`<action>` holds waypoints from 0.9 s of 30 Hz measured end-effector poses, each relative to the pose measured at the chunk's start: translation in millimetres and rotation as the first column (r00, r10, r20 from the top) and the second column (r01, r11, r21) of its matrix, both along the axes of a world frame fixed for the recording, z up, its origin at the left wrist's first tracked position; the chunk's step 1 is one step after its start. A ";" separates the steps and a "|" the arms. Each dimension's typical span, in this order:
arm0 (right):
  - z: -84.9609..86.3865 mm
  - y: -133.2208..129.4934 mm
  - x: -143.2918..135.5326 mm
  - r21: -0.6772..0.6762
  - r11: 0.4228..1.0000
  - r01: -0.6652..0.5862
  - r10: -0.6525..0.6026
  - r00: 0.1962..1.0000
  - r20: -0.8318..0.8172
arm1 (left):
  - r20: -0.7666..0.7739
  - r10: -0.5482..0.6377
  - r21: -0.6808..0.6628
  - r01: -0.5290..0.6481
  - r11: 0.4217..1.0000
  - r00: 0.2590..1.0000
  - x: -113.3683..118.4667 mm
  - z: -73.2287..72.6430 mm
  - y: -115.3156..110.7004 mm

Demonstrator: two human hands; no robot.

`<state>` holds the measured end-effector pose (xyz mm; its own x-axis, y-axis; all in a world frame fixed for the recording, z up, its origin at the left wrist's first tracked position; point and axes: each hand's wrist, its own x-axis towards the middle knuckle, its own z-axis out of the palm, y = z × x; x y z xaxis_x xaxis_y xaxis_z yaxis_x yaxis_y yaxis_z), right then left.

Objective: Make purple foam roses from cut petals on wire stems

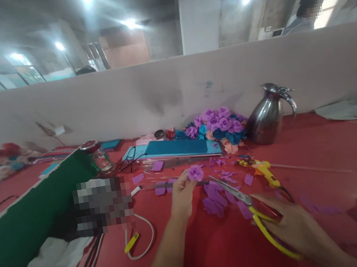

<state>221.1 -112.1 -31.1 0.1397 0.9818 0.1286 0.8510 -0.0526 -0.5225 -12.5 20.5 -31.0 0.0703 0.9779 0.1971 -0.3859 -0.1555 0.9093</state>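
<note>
My left hand (181,191) pinches a purple paper flower (195,173) just above the table, its bloom facing up. In my right hand (294,223) are scissors (238,194) with yellow handles, and their blades point toward the flower without clearly touching it. Purple paper petals (214,200) lie scattered below and between both hands. Beyond the blades rests a yellow hot glue gun (266,173) with a dark cord. A heap of finished purple paper flowers (220,120), with blue and peach ones among them, sits near the back wall.
A metal jug (265,115) stands at the back right. Blue paper sheets (176,147), glasses (131,156) and a glass jar (101,157) are behind my left hand. A green partition (25,216), a white cable (150,223) and crumpled white tissue (50,266) occupy the left.
</note>
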 end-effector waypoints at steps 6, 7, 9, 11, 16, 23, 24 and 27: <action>-7.8 3.0 -2.2 0.043 0.999 0.006 -0.009 0.997 0.074 | 0.025 0.002 0.012 -0.002 1.000 1.000 1.6 7.5 -1.6; -6.6 1.8 -2.6 0.054 0.999 -0.002 0.001 1.000 0.031 | 0.039 0.005 0.006 -0.005 1.000 0.999 2.0 9.2 -2.1; -2.4 -1.7 -4.3 0.075 0.997 -0.032 0.037 0.997 -0.070 | 0.079 0.011 -0.026 -0.009 1.000 0.997 3.0 12.4 -3.1; 3.4 -5.9 -8.5 0.088 0.995 -0.057 0.071 0.984 -0.166 | 0.118 0.020 -0.068 -0.012 0.998 0.993 4.0 15.0 -3.9; 11.6 -16.2 -29.8 0.108 0.994 -0.002 0.044 0.921 -0.387 | 0.155 0.060 -0.131 -0.040 0.991 0.986 5.7 19.4 -5.7; 6.2 -17.3 -55.9 0.113 0.993 0.045 0.001 0.925 -0.380 | 0.198 0.033 -0.130 -0.007 0.992 0.980 9.1 22.9 -8.9; 5.3 -17.1 -57.6 0.099 0.994 0.035 0.003 0.933 -0.361 | 0.198 0.025 -0.124 0.000 0.992 0.980 9.3 22.6 -9.3; 1.7 -17.8 -59.9 0.078 0.997 0.027 0.000 0.945 -0.328 | 0.200 0.019 -0.110 0.004 0.994 0.980 9.7 21.5 -10.2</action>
<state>161.2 -129.8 -29.5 0.2005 0.9678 0.1520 0.6314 -0.0090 -0.7754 -2.8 10.3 -9.5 0.0328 0.9946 0.0981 -0.5612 -0.0629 0.8253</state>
